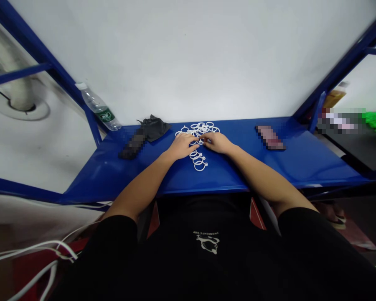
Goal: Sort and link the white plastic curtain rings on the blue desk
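Several white plastic rings (200, 128) lie in a loose pile at the middle of a blue metal shelf (301, 163), with a short chain of linked rings (199, 161) trailing toward me. My left hand (182, 145) rests on the pile's left side, fingers curled and pinching a ring. My right hand (218, 142) sits on the right side, fingertips closed on a ring beside the left hand. Both hands meet over the pile, and which exact rings they hold is partly hidden.
A clear water bottle (99, 108) leans at the shelf's back left. A crumpled black cloth (153, 127) and a dark blurred object (133, 144) lie left of the rings. A blurred phone-like object (270, 137) lies to the right. White cables (34, 259) hang at lower left.
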A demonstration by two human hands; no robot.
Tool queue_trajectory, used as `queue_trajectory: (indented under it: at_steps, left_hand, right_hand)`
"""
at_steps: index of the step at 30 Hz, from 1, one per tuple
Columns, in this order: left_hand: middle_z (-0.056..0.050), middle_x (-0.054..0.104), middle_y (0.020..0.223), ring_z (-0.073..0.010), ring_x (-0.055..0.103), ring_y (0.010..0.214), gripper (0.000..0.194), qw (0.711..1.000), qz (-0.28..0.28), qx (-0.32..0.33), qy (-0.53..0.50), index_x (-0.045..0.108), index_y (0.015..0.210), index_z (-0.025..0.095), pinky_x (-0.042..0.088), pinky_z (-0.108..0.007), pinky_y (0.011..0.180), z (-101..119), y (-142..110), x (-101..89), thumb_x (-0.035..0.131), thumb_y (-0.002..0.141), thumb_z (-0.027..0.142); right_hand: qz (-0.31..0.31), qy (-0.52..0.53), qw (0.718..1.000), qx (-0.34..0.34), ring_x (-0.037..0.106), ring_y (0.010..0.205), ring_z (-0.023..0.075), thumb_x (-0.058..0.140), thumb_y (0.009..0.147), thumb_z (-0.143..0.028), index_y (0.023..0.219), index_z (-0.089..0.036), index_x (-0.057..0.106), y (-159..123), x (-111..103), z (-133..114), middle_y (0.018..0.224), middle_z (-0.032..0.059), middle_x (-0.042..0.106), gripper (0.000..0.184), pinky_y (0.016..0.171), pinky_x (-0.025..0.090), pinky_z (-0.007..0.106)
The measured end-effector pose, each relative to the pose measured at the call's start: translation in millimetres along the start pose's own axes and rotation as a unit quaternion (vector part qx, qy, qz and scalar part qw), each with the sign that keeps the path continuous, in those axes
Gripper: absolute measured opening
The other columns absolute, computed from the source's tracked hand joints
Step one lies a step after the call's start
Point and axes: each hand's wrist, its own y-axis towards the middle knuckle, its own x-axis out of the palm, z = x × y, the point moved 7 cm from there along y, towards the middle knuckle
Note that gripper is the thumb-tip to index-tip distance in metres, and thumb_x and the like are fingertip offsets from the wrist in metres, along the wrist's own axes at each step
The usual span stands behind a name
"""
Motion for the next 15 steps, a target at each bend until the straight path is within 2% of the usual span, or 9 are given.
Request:
queue_trajectory:
  at_steps: [4, 7, 9, 12, 15]
  left_hand:
    - [-0.012, 0.082, 0.139, -0.0342, 0.073, 0.132, 0.024, 0.999, 0.034, -0.008, -0.001, 0.079, 0.132, 0.024, 0.052, -0.054, 0.118, 3.0, -1.0, -6.4, 0.075, 0.109, 0.029]
    - [-0.013, 0.082, 0.136, -0.0334, 0.074, 0.128, 0.023, 0.999, 0.049, 0.006, -0.002, 0.078, 0.131, 0.022, 0.054, -0.051, 0.114, 5.1, -0.5, -9.2, 0.072, 0.110, 0.029]
    - [-0.011, 0.083, 0.127, -0.0316, 0.075, 0.122, 0.019, 0.998, 0.051, 0.026, 0.001, 0.079, 0.126, 0.023, 0.054, -0.050, 0.112, 5.9, 0.1, -8.9, 0.070, 0.113, 0.031]
    - [-0.007, 0.084, 0.105, -0.0278, 0.075, 0.104, 0.020, 0.998, 0.045, 0.047, 0.012, 0.081, 0.106, 0.024, 0.054, -0.048, 0.105, 5.0, 0.8, -6.7, 0.068, 0.114, 0.037]
    - [-0.006, 0.083, 0.098, -0.0260, 0.074, 0.097, 0.025, 0.997, 0.041, 0.061, 0.022, 0.080, 0.096, 0.023, 0.053, -0.047, 0.102, 5.9, 0.6, -6.0, 0.070, 0.113, 0.040]
  right_hand:
    - [0.055, 0.107, 0.991, -0.051, 0.066, 0.081, 0.0184, 0.063, 0.101, -0.017, 0.129, -0.019, 0.075, -3.0, -5.5, -13.7, 0.103, 0.0055, 0.080, 0.031, 0.077, 0.050, 0.030]
    - [0.065, 0.183, 0.978, -0.077, 0.059, 0.072, 0.0146, 0.062, 0.105, -0.023, 0.129, -0.020, 0.070, -5.2, -5.2, -23.0, 0.100, 0.0033, 0.076, 0.025, 0.070, 0.048, 0.028]
    - [0.065, 0.199, 0.974, -0.083, 0.057, 0.070, 0.0138, 0.062, 0.106, -0.025, 0.127, -0.021, 0.069, -5.8, -4.2, -27.3, 0.099, 0.0028, 0.074, 0.023, 0.067, 0.046, 0.028]
    - [0.062, 0.185, 0.978, -0.078, 0.057, 0.071, 0.0144, 0.063, 0.102, -0.026, 0.122, -0.020, 0.070, -5.8, -3.8, -30.0, 0.097, 0.0027, 0.074, 0.021, 0.067, 0.045, 0.029]
    - [0.056, 0.172, 0.981, -0.066, 0.058, 0.071, 0.0153, 0.063, 0.100, -0.027, 0.113, -0.021, 0.072, -5.7, -4.9, -30.5, 0.090, 0.0015, 0.074, 0.017, 0.068, 0.045, 0.029]
